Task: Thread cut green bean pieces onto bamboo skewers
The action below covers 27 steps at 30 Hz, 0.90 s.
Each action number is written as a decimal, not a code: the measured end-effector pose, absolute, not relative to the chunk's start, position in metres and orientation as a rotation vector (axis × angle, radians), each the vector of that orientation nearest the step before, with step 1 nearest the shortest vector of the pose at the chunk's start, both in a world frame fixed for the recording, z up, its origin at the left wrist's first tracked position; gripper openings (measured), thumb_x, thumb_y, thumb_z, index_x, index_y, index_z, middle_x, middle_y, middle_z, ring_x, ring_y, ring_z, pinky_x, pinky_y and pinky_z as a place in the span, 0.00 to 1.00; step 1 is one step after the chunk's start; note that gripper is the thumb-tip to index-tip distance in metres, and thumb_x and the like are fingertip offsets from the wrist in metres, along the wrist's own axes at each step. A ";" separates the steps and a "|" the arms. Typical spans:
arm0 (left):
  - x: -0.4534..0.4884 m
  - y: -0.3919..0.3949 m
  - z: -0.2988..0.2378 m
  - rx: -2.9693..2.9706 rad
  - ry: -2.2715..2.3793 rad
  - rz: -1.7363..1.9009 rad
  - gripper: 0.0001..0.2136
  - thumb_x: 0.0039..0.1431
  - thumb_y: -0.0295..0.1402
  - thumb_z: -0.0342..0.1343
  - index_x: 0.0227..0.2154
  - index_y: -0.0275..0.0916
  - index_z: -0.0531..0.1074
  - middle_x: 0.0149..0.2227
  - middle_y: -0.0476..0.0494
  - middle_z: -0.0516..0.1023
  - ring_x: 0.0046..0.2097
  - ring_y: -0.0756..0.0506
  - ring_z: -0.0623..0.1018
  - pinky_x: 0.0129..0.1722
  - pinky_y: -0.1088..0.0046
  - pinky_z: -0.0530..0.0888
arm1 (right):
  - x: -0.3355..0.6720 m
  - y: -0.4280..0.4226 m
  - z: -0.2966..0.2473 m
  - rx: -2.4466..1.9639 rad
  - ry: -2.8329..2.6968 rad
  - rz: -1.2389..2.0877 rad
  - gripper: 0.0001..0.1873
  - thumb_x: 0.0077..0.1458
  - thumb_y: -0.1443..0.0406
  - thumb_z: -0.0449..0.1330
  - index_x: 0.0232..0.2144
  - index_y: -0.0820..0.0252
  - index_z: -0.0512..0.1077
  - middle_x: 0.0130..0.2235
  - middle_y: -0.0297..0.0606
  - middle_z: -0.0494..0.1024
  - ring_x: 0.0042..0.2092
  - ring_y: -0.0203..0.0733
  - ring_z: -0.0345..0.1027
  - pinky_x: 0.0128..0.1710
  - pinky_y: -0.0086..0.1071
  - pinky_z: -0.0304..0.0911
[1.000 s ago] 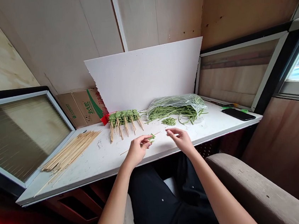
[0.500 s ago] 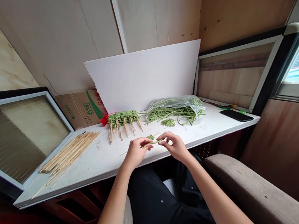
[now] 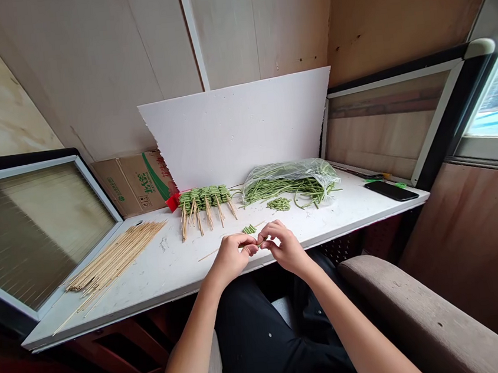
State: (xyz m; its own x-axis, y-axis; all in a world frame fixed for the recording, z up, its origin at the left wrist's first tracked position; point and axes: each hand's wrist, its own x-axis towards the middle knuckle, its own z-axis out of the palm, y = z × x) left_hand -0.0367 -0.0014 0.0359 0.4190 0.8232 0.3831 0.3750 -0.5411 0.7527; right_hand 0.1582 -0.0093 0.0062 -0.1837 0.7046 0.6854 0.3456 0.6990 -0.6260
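My left hand (image 3: 233, 253) and my right hand (image 3: 284, 245) meet over the front edge of the white table. Both pinch a thin green bean (image 3: 259, 245), mostly hidden by the fingers. Just beyond the fingertips lies a short row of bean pieces (image 3: 249, 229). A single bamboo skewer (image 3: 209, 255) sticks out to the left of my left hand. Farther back is a small heap of cut bean pieces (image 3: 279, 204). Long green beans (image 3: 271, 190) spill from a clear plastic bag (image 3: 313, 168) behind that heap.
Finished bean skewers (image 3: 205, 196) are stacked at the back, their sticks toward me. Many bare bamboo skewers (image 3: 116, 254) lie on the left. A black phone (image 3: 390, 190) rests at the right end. A cardboard box (image 3: 135, 183) and white board (image 3: 243, 131) stand behind.
My hands have come closer together, and the stretch of bean that showed between them is now mostly covered by the fingers. The view has shifted slightly.
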 end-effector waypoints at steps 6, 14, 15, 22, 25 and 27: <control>-0.039 -0.002 0.037 2.051 0.897 0.932 0.10 0.60 0.28 0.56 0.25 0.36 0.79 0.27 0.45 0.80 0.34 0.46 0.78 0.41 0.70 0.74 | 0.156 -0.008 0.005 -0.689 -1.739 0.576 0.08 0.63 0.65 0.63 0.30 0.53 0.78 0.34 0.39 0.78 0.44 0.48 0.69 0.46 0.41 0.65; -0.043 0.008 0.031 1.795 0.877 1.026 0.18 0.64 0.47 0.61 0.36 0.34 0.77 0.29 0.40 0.83 0.29 0.45 0.82 0.38 0.67 0.78 | 0.181 0.011 -0.008 -0.894 -1.533 0.538 0.16 0.60 0.50 0.67 0.38 0.54 0.85 0.36 0.43 0.84 0.40 0.48 0.75 0.39 0.39 0.67; -0.044 0.010 0.029 1.761 0.891 1.023 0.19 0.64 0.49 0.61 0.36 0.34 0.76 0.30 0.39 0.83 0.29 0.44 0.83 0.37 0.66 0.79 | 0.190 0.015 -0.012 -0.959 -1.494 0.498 0.17 0.61 0.50 0.66 0.39 0.55 0.85 0.38 0.44 0.84 0.41 0.49 0.76 0.39 0.39 0.68; -0.045 0.015 0.022 1.648 0.962 1.071 0.24 0.62 0.57 0.59 0.40 0.36 0.72 0.34 0.34 0.86 0.36 0.37 0.87 0.42 0.59 0.80 | 0.245 0.056 -0.050 -1.337 -1.323 0.289 0.18 0.60 0.52 0.63 0.43 0.58 0.83 0.41 0.47 0.85 0.47 0.57 0.76 0.46 0.45 0.69; -0.044 0.016 0.021 1.587 0.940 1.115 0.24 0.61 0.57 0.61 0.38 0.37 0.70 0.35 0.33 0.86 0.38 0.35 0.87 0.44 0.57 0.80 | 0.248 0.076 -0.055 -1.435 -1.428 0.175 0.13 0.61 0.57 0.62 0.38 0.58 0.84 0.40 0.47 0.85 0.52 0.59 0.73 0.52 0.48 0.66; -0.045 0.018 0.020 1.572 0.926 1.138 0.24 0.61 0.56 0.61 0.38 0.37 0.70 0.35 0.33 0.87 0.39 0.35 0.87 0.46 0.55 0.80 | 0.246 0.088 -0.054 -1.523 -1.498 0.095 0.12 0.61 0.59 0.62 0.37 0.57 0.84 0.41 0.48 0.85 0.55 0.61 0.69 0.55 0.49 0.64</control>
